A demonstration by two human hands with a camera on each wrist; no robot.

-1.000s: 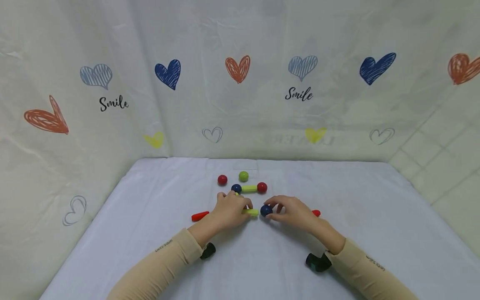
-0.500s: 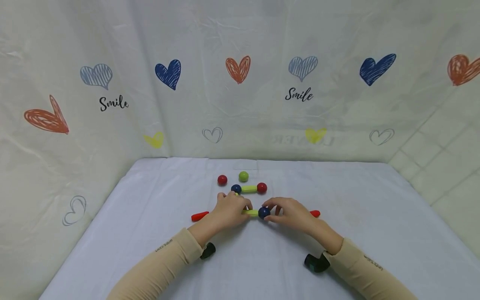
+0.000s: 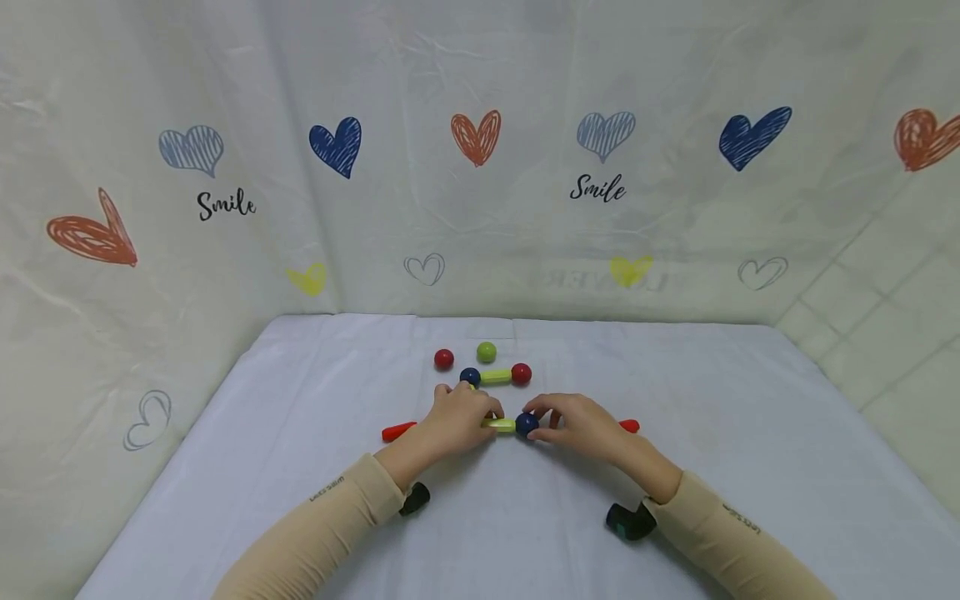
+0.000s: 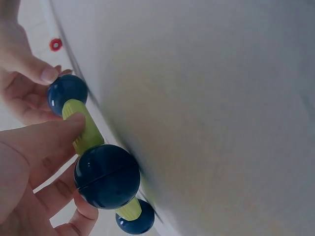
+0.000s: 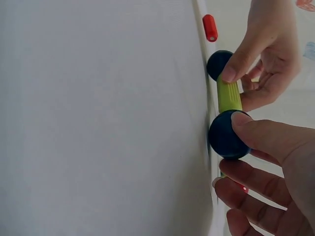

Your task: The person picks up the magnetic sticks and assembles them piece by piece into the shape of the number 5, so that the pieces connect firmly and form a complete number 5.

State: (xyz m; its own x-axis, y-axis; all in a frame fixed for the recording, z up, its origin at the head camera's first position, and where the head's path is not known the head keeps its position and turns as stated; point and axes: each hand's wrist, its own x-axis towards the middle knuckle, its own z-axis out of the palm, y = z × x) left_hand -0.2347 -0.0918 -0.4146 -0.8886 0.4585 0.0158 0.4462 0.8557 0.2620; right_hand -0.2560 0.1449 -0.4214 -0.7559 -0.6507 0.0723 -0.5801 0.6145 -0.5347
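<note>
My left hand (image 3: 462,417) pinches a yellow-green rod (image 4: 84,129) between thumb and fingers. One end of that rod meets a blue ball (image 4: 107,176) beside my palm. At the other end, my right hand (image 3: 577,425) grips a second blue ball (image 5: 229,135) with thumb and fingertips. This ball touches the rod, with no gap visible between them. Behind my left hand, another yellow-green rod (image 3: 496,377) joins a blue ball (image 3: 470,377) to a red ball (image 3: 521,374). Part of a further yellow-green rod (image 4: 129,209) shows beyond the near ball; my left hand hides much of this area from the head view.
A loose red ball (image 3: 444,359) and a green ball (image 3: 487,352) lie toward the back of the white-covered table (image 3: 675,375). One red rod (image 3: 398,432) lies left of my left hand, and another red piece (image 3: 629,426) shows behind my right wrist.
My right hand has moved slightly left with its blue ball, closing the gap to the yellow-green rod's end. My left hand has stayed in place, and the other pieces look unmoved.
</note>
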